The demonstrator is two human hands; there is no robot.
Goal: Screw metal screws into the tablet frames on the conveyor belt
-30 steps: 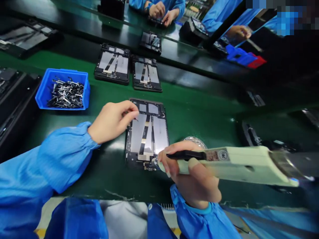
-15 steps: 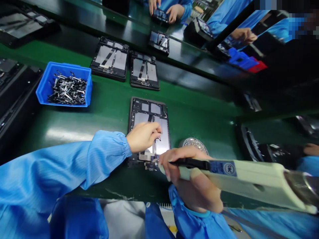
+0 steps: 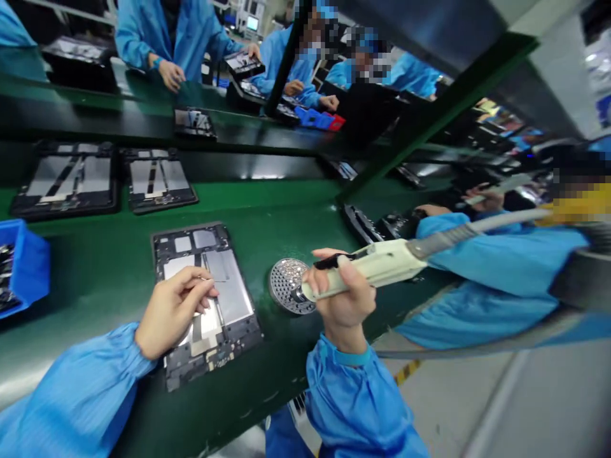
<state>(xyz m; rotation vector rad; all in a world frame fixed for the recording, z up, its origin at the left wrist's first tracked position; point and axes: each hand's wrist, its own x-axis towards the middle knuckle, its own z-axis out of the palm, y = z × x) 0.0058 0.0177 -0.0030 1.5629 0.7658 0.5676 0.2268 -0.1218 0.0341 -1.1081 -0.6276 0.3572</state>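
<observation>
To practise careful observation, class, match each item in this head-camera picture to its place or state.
Items:
1. Left hand
2. Right hand
3. Round perforated metal dish
4. Blue plastic bin

Places or states:
A. Cut off by the picture's left edge, holding small metal parts
B. Gripping a cream corded electric screwdriver
C. On the green work surface, beside the screwdriver's tip
D. Over the silver panels of a tablet frame

Right pairs: 1-D, 2-B, 3-C, 4-A.
</observation>
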